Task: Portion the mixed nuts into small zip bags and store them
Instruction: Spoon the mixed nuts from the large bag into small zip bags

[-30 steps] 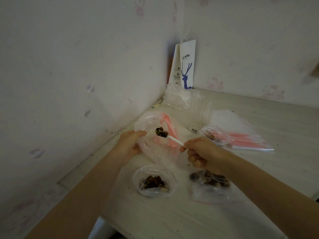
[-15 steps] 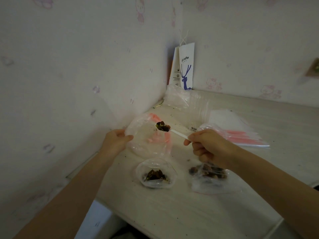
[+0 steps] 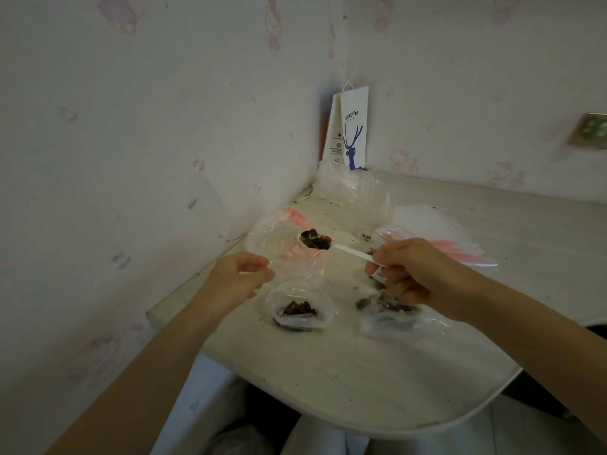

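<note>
The pale table (image 3: 361,372) bore a small open bag of nuts (image 3: 300,311), a second nut bag (image 3: 391,318) just right of it, a stack of empty zip bags (image 3: 460,247) behind, and crumpled clear plastic (image 3: 341,185) before an upright paper coffee bag (image 3: 354,133) in the corner.

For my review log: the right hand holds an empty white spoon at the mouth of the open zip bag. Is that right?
Not quite. The spoon is not empty: its bowl carries a heap of dark mixed nuts. The rest stands: the right hand holds it at the mouth of the open zip bag, as the head view shows.
</note>
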